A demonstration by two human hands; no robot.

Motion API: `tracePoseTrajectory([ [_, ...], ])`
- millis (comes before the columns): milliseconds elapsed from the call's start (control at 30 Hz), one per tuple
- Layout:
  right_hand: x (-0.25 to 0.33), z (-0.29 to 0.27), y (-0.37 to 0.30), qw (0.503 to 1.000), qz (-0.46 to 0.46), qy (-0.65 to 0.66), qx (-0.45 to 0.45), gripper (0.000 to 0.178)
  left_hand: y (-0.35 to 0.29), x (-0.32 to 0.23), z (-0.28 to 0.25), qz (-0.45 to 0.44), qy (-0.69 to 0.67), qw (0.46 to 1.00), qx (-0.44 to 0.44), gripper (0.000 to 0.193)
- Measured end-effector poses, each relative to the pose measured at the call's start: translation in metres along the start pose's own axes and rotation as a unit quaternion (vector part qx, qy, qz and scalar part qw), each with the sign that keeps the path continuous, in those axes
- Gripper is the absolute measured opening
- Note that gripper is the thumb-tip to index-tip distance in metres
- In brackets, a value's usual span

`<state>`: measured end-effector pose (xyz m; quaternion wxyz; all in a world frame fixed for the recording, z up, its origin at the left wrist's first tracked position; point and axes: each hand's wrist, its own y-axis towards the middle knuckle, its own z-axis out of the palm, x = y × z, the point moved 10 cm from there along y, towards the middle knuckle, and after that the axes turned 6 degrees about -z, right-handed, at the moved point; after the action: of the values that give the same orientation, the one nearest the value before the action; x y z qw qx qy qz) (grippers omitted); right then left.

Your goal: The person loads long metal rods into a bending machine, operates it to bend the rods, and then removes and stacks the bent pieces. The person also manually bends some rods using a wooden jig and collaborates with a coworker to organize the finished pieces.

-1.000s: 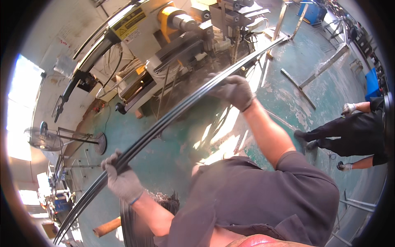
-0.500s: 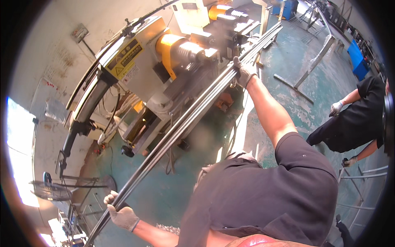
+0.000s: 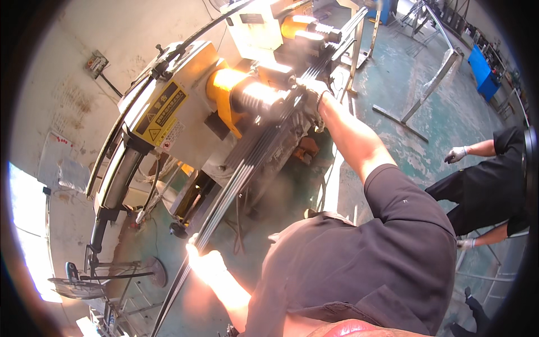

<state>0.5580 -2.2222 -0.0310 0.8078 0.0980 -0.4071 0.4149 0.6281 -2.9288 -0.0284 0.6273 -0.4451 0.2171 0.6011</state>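
A bundle of several long, thin metal rods (image 3: 229, 188) runs slantwise from the lower left to the upper right. Its middle and far part lies along the bed of a machine, by a yellow-housed cylinder (image 3: 226, 90). In a pale work glove, my left hand (image 3: 206, 263) is closed round the lower stretch of the bundle, partly washed out by glare. My gloved right hand (image 3: 313, 98) grips the rods farther up, close against the machine; some of its fingers are hidden. Both ends of the bundle pass beyond my hands.
A second machine unit with a yellow cylinder (image 3: 296, 27) stands at the far end. A metal frame (image 3: 429, 84) rests on the green floor, near a blue cabinet (image 3: 483, 72). A co-worker (image 3: 488, 180) stands at right. A fan (image 3: 77, 287) is at lower left.
The rod bundle has shifted in against the machine. My left hand has moved up and right, my right hand slightly up and left. The co-worker has changed stance.
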Motion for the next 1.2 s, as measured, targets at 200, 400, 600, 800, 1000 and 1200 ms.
tracePoseTrajectory([
  [200, 0.026, -0.004, 0.019, 0.997, 0.011, -0.048, 0.050, 0.009, 0.022, 0.038, 0.039, -0.052, -0.080, 0.992, 0.078, 0.033],
  [400, 0.015, -0.018, 0.063, 0.997, 0.006, -0.069, -0.021, 0.005, 0.027, 0.010, 0.037, -0.038, -0.181, 0.978, 0.092, 0.037],
  [600, -0.015, -0.063, 0.159, 0.973, -0.038, -0.225, 0.040, 0.014, 0.051, -0.068, -0.101, 0.130, 0.073, 0.989, -0.011, 0.043],
  [800, 0.013, -0.074, 0.155, 0.911, -0.207, -0.352, 0.055, 0.024, 0.048, -0.045, -0.050, 0.093, 0.169, 0.980, -0.043, 0.044],
  [1000, 0.018, 0.008, 0.037, 0.801, -0.222, -0.552, 0.067, 0.036, 0.035, -0.001, 0.043, 0.027, -0.022, 0.999, 0.035, 0.048],
  [1200, 0.002, -0.005, 0.034, 0.964, -0.085, -0.253, -0.014, 0.030, 0.031, 0.052, 0.115, -0.050, 0.061, 0.996, 0.044, 0.041],
])
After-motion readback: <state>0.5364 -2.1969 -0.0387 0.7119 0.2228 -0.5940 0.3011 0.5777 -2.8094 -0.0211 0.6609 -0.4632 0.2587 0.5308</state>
